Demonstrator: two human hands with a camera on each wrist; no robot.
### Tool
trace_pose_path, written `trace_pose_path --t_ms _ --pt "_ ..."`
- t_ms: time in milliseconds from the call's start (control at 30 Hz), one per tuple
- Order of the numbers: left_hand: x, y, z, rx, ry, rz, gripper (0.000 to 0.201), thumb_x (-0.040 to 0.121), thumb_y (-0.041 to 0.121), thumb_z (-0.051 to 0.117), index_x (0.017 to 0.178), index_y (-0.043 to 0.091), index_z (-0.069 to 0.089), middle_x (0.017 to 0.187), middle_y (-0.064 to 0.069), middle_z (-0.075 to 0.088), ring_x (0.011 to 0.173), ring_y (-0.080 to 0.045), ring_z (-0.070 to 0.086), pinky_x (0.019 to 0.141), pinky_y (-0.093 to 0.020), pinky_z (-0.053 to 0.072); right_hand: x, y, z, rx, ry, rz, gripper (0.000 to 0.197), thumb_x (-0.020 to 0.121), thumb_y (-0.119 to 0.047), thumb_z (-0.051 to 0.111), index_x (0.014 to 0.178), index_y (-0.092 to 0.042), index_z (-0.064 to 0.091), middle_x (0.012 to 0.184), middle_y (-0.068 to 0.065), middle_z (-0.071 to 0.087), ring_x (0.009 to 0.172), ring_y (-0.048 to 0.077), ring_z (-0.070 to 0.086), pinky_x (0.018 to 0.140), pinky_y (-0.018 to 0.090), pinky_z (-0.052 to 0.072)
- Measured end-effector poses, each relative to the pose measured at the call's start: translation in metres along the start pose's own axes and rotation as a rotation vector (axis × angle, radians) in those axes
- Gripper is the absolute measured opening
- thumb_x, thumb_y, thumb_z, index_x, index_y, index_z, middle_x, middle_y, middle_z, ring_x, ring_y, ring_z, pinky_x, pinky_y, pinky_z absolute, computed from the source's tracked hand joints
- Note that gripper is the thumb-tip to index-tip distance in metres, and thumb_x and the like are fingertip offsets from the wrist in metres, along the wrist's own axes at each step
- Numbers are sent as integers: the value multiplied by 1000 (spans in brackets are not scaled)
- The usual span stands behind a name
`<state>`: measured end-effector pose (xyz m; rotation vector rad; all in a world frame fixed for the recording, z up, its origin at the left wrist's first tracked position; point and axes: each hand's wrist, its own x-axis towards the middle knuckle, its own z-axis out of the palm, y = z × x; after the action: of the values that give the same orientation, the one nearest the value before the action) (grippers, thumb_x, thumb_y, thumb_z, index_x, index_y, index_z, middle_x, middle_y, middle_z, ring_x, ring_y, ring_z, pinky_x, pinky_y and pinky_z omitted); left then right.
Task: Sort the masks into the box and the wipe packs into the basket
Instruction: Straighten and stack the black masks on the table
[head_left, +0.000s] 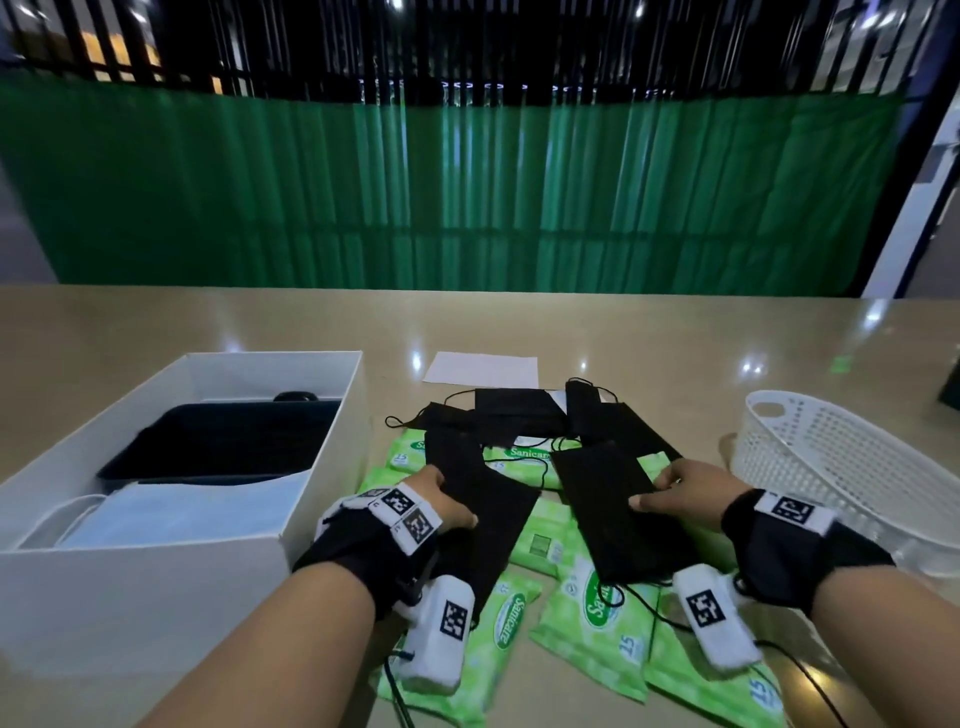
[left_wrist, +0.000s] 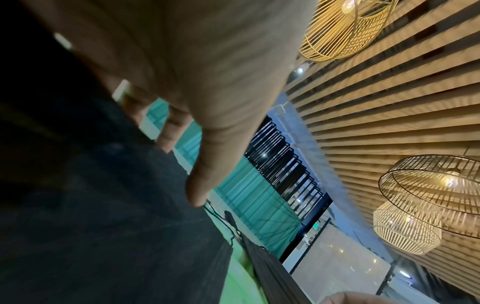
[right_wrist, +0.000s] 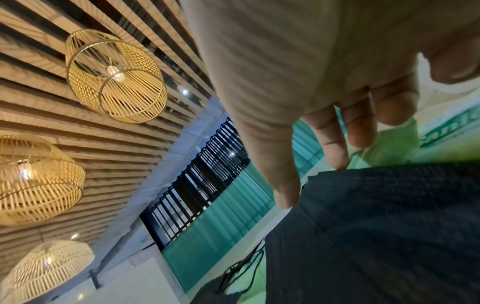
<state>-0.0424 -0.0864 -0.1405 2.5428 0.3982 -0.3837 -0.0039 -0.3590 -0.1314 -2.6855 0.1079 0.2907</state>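
Observation:
Several black masks (head_left: 524, 415) lie piled over green wipe packs (head_left: 511, 623) in the middle of the table. My left hand (head_left: 457, 496) pinches the left edge of one long black mask (head_left: 493, 525), thumb on top; in the left wrist view that mask (left_wrist: 116, 226) fills the lower left under my thumb (left_wrist: 197, 185). My right hand (head_left: 652, 488) pinches the right edge of another black mask (head_left: 608, 504), which shows in the right wrist view (right_wrist: 389, 226) beside a wipe pack (right_wrist: 446, 127). The white box (head_left: 156, 597) stands at the left, the white basket (head_left: 831, 467) at the right.
Inside the box lie a dark tray (head_left: 223, 441) and pale masks (head_left: 182, 512). A white sheet of paper (head_left: 483, 369) lies behind the pile. Black cables run from my wrist cameras across the packs near the front edge. A green curtain hangs beyond the table.

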Motion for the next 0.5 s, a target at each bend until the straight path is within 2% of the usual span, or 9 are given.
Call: trace_pose_path --t_ms 67,133,167,233,300,333,400,467,500 --pt "-1 -3 1 7 -6 7 71 82 34 70 140 15 33 136 -7 46 123 -22 48 94 -25 38 -1 -6 5 -80 8 -15 36 77 -42 73 87 -15 52 92 3 55 83 16 51 81 31 46" --pt "0 -5 3 16 -6 22 69 82 31 71 138 16 35 134 -6 48 119 -21 49 90 -25 39 -3 -11 9 -129 11 -22 36 75 -42 74 90 -16 54 92 1 57 83 15 52 75 27 44" --pt "0 -6 3 22 -3 29 67 81 30 71 136 16 37 132 -5 49 116 -20 50 87 -24 38 -3 -13 10 -136 0 -22 34 76 -41 74 85 -17 52 88 -1 56 80 14 51 69 25 41" --pt "0 -8 5 28 -6 35 57 81 29 72 127 17 41 117 -2 52 102 -18 50 80 -23 37 -3 -13 13 -124 -13 -9 36 76 -39 75 78 -20 44 79 -5 51 73 11 48 59 23 35" --pt "0 -10 6 22 -4 36 45 81 29 72 113 19 42 96 3 49 94 -16 48 77 -23 37 -3 -13 15 -95 4 3 40 74 -35 76 79 -21 39 77 -4 50 69 11 47 57 24 34" --pt "-1 -10 5 25 -2 33 41 81 29 72 108 19 42 90 4 47 93 -16 49 77 -24 37 -2 -13 16 -72 17 9 42 74 -33 77 79 -20 38 76 -3 50 68 13 48 59 25 36" --pt "-2 -9 4 59 -7 41 37 83 31 69 109 17 46 97 1 52 99 -18 52 78 -24 38 0 -11 18 14 32 25 42 73 -25 78 80 -18 37 75 0 50 65 15 49 62 27 41" --pt "-4 -7 2 91 -14 62 43 85 31 67 120 10 52 113 -5 57 110 -20 54 85 -25 40 1 -8 18 96 38 38 39 73 -20 79 85 -16 41 75 1 51 62 15 49 58 26 42" --pt "-5 -7 2 93 -12 76 43 86 30 66 121 8 53 116 -7 57 111 -21 54 86 -25 40 1 -7 18 121 37 47 38 73 -19 78 91 -15 45 76 1 52 63 14 50 57 25 42"
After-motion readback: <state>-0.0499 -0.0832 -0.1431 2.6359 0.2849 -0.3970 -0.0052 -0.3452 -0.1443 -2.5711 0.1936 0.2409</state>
